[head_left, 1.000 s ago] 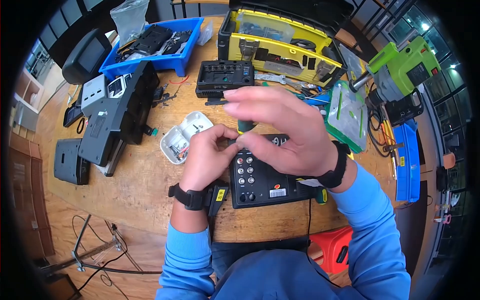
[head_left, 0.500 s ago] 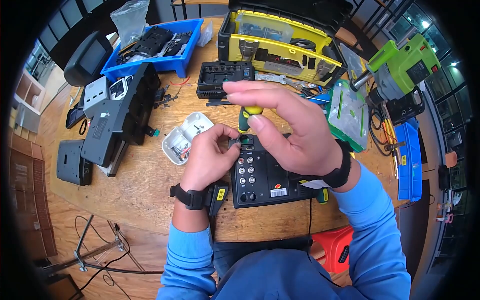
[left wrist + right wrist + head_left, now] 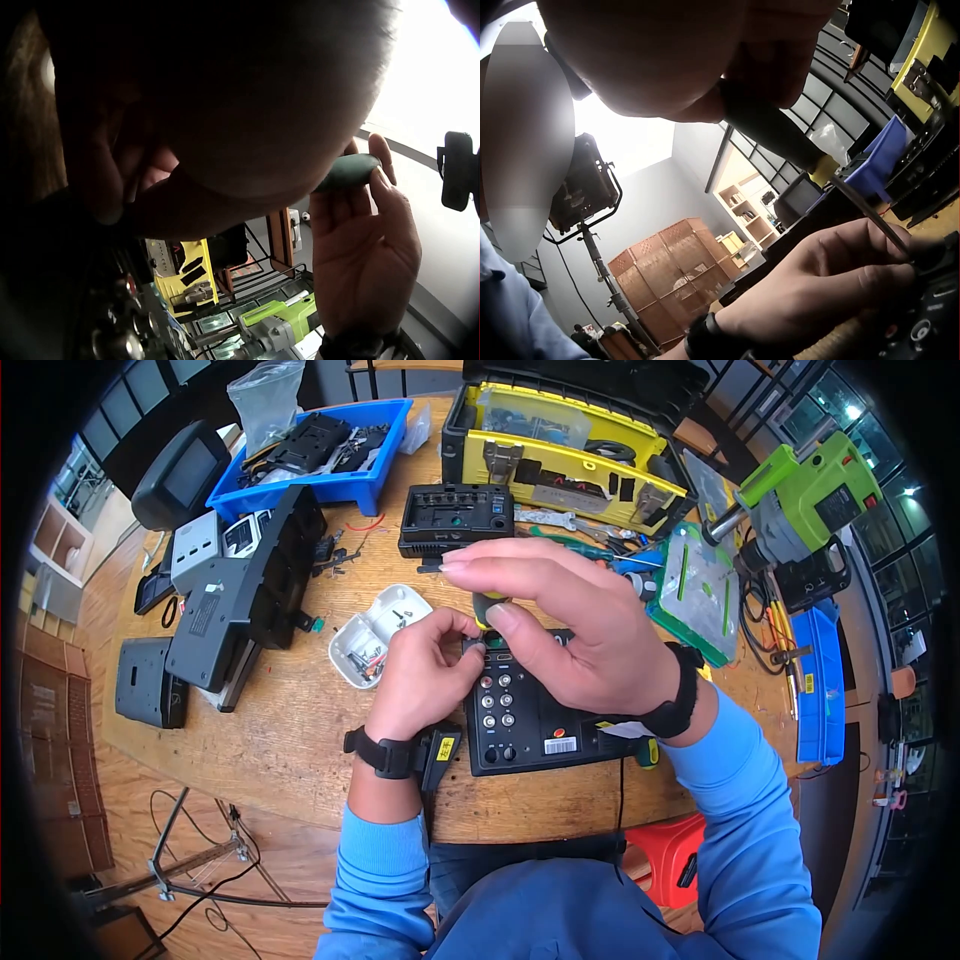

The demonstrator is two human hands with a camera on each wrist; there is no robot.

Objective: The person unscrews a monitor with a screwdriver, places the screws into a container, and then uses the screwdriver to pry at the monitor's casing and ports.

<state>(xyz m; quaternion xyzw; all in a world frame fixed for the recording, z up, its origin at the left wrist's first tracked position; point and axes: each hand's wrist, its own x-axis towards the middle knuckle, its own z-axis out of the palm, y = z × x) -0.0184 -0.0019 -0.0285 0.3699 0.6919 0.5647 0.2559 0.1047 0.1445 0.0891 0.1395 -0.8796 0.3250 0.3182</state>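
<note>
A black electronic device (image 3: 528, 722) with several round metal jacks and a barcode label lies on the table in front of the person. My right hand (image 3: 585, 625) holds a screwdriver by its green and yellow handle (image 3: 487, 606), upright over the device's far left corner. In the right wrist view the metal shaft (image 3: 866, 214) slants down to that corner. My left hand (image 3: 425, 675) rests at the corner, thumb and forefinger pinching around the shaft's low end; the tip itself is hidden. Beside the left hand stands an open white case (image 3: 345, 660) with screws in it.
Black housings (image 3: 215, 625) are piled at the left. Further back are a blue bin (image 3: 375, 485) of parts, an opened black unit (image 3: 455, 538) and a yellow and black toolbox (image 3: 560, 485). A green drill (image 3: 815, 495) and a green-edged organizer (image 3: 695, 600) stand at the right.
The right hand's fingers have shifted about the screwdriver handle, baring its yellow top half a second ago and covering it now. The left hand keeps its place at the device's corner.
</note>
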